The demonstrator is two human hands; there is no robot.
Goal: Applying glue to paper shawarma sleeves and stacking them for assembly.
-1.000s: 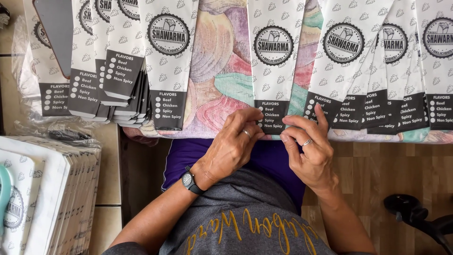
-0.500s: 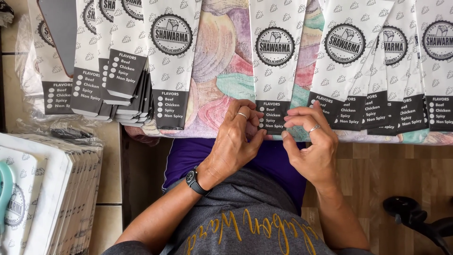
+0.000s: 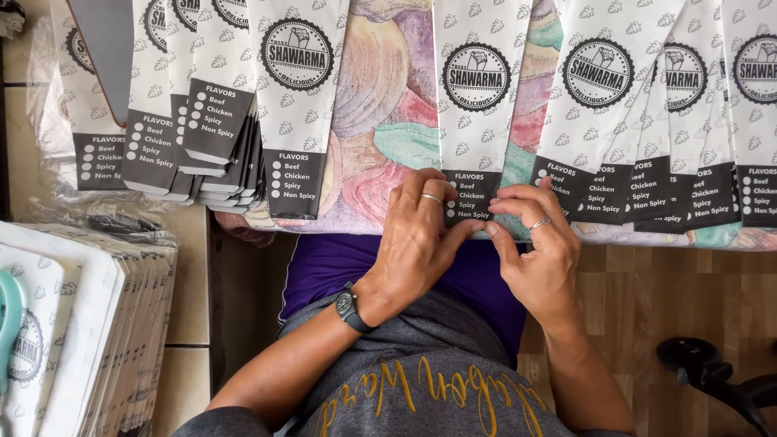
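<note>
While pinching one paper sleeve's [image 3: 476,121] dark end, both hands [image 3: 477,243] closed, stacked sleeves [image 3: 202,113] nearby

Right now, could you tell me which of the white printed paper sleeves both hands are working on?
The single sleeve lying alone mid-table: left hand and right hand pinch its dark bottom flap; the others lie untouched.

A stack of white printed paper bags [image 3: 65,324] sits near left. Loose clear plastic wrap [image 3: 48,97] lies far left. A dark stand [image 3: 712,376] rests on the wooden floor [image 3: 647,291], near right.
</note>
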